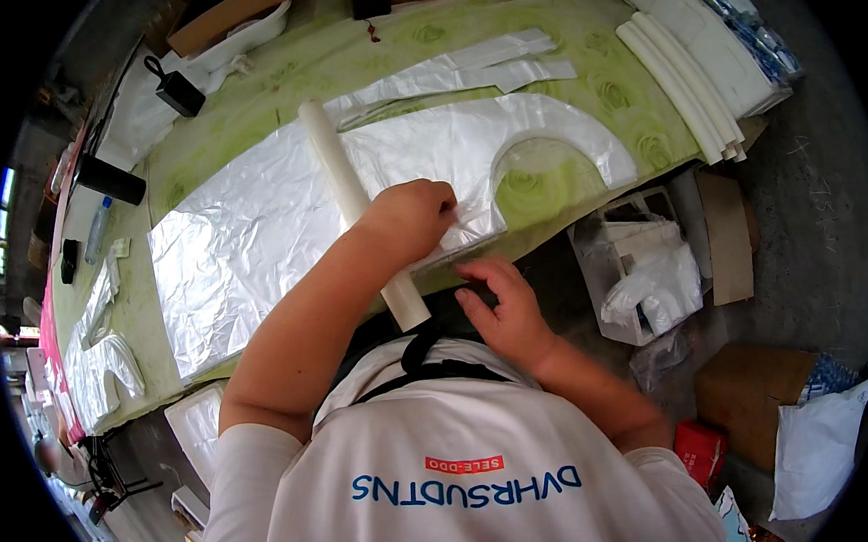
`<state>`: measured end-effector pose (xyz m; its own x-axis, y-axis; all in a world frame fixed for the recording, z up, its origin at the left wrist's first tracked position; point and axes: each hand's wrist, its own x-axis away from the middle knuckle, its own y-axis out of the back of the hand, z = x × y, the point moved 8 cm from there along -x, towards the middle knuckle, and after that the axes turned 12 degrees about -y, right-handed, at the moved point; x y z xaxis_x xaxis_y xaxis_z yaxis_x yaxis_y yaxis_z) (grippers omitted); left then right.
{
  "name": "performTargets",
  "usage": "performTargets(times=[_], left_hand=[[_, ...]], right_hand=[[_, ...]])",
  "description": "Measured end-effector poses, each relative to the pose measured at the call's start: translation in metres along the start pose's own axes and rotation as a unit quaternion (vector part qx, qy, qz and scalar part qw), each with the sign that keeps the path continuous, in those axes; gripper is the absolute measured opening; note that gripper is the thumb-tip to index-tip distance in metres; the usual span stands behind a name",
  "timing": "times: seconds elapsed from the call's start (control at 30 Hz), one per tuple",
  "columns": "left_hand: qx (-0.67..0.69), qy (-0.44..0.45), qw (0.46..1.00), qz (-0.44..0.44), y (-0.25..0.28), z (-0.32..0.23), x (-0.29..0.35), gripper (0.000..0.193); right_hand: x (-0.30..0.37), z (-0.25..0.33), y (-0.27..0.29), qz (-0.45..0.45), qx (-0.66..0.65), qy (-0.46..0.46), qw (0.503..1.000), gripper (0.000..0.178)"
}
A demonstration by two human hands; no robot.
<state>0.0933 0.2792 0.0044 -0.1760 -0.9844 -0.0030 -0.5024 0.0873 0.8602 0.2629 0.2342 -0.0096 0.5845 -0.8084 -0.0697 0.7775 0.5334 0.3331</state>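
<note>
A large sheet of thin, shiny whitish plastic film (232, 233) lies spread over the table, slightly wrinkled, with a rounded cut-out at its right end. Across it rests a cream-coloured roll (332, 160), its near end jutting past the table edge toward my body. My left hand (412, 217) is closed over the film just right of the roll, its forearm passing above the roll; what the curled fingers hold is hidden. Just off the table's near edge, my right hand (505, 313) has thumb and fingers apart, with nothing visible between them.
Film strips (452, 73) lie behind the sheet on the green patterned tablecloth (598, 55). Several pale rolls (675, 83) lie at the far right. A black box-shaped device (178, 93) stands at left. Below the right edge is a white bin (612, 308) holding crumpled plastic.
</note>
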Motion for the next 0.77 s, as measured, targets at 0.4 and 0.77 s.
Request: performTargets(times=[0.4,0.77], left_hand=[[0.200,0.084,0.970,-0.112,0.023,0.014,0.024,0.024],[0.221,0.094,0.947,-0.212,0.049,0.012,-0.006,0.042]], right_hand=[[-0.068,0.037,0.027,-0.101,0.205,0.175,0.958,0.030],[-0.146,-0.004,0.028,-0.176,0.447,0.168,0.861,0.083]])
